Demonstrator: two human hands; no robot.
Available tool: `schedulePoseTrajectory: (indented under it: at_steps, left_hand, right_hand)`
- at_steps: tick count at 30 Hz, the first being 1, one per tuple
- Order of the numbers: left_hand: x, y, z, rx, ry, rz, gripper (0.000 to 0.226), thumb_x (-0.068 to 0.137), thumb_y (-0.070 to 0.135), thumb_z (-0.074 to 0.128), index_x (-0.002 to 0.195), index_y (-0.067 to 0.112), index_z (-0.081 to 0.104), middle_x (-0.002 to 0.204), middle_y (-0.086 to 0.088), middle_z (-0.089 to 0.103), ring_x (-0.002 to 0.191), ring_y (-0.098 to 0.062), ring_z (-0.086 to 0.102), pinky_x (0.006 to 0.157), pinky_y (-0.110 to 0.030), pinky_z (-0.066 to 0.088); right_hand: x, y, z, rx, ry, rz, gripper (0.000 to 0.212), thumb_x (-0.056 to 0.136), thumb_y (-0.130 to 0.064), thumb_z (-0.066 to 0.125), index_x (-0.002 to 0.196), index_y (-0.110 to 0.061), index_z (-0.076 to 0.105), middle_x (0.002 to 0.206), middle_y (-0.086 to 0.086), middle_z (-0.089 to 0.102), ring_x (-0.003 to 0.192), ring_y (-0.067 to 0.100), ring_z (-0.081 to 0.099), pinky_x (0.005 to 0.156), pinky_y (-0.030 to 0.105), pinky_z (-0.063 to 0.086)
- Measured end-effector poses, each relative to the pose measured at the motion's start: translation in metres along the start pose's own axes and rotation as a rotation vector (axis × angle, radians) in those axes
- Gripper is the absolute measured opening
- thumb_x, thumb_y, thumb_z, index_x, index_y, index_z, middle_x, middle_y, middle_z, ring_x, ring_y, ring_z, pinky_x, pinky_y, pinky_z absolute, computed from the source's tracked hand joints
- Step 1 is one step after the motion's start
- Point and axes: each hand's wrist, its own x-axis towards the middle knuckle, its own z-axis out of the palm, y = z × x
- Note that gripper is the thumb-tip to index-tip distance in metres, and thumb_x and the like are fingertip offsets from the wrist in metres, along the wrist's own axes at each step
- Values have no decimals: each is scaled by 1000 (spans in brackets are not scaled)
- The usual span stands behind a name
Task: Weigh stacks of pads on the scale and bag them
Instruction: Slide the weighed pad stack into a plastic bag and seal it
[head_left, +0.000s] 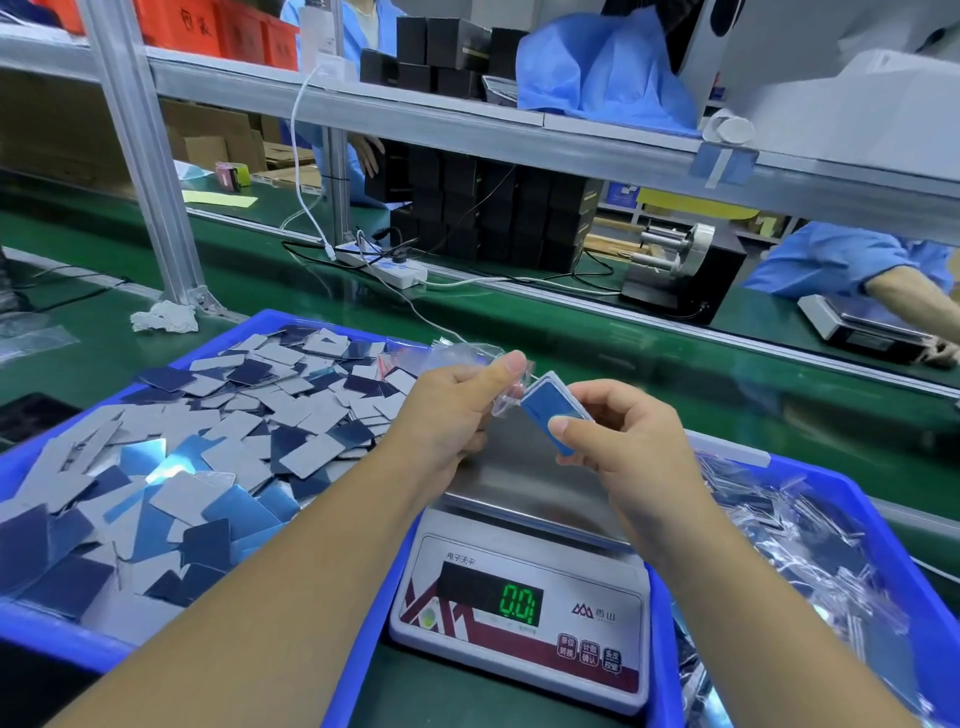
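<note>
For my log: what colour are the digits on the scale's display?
Green digits on a dark scale display, in the head view.

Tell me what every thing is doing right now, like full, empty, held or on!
Grey digital scale: on, reads zero, pan bare.
Small clear plastic bag: pinched by left hand.
Blue stack of pads: gripped by right hand, at bag mouth.
Left blue plastic bin: heaped with loose pads.
Right blue plastic bin: holding filled bags.
</note>
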Motion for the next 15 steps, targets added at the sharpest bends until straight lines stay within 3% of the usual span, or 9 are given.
schedulePoseTrajectory:
  at_steps: [4, 9, 13, 15]
  left_hand:
    - [3, -4, -1, 17, -19, 35, 59, 63, 66, 81, 65, 17, 48, 60, 0, 26, 52, -15, 17, 41, -21, 19]
    - [1, -5, 2, 63, -83, 74, 68, 65, 68, 72, 83, 3, 63, 71, -12, 32, 53, -15, 23, 43, -22, 20]
    - [1, -4, 3, 39, -92, 51, 42, 77, 61, 69, 57, 24, 65, 61, 1, 30, 44, -8, 23, 39, -17, 22]
    - [0, -3, 3, 3, -104, 46, 37, 81, 59, 70, 61, 28, 70, 67, -1, 29, 47, -9, 21, 41, -18, 20]
  right_hand:
    - [-1, 0, 2, 25, 1, -12, 20, 79, 2, 73, 85, -17, 74, 77, -1, 70, 67, 10, 61, 62, 24, 53]
    - [0, 0, 5, 4, 42, -27, 18, 80, 4, 72, 88, -12, 72, 74, 1, 68, 63, 11, 59, 60, 23, 52]
    - [1, 1, 5, 8, 113, -48, 18, 80, 4, 71, 86, -14, 71, 72, 2, 68, 59, 13, 57, 59, 23, 51]
    - [1, 1, 4, -6, 145, -69, 19, 81, 3, 71, 86, -15, 71, 73, 2, 69, 59, 12, 57, 59, 26, 51]
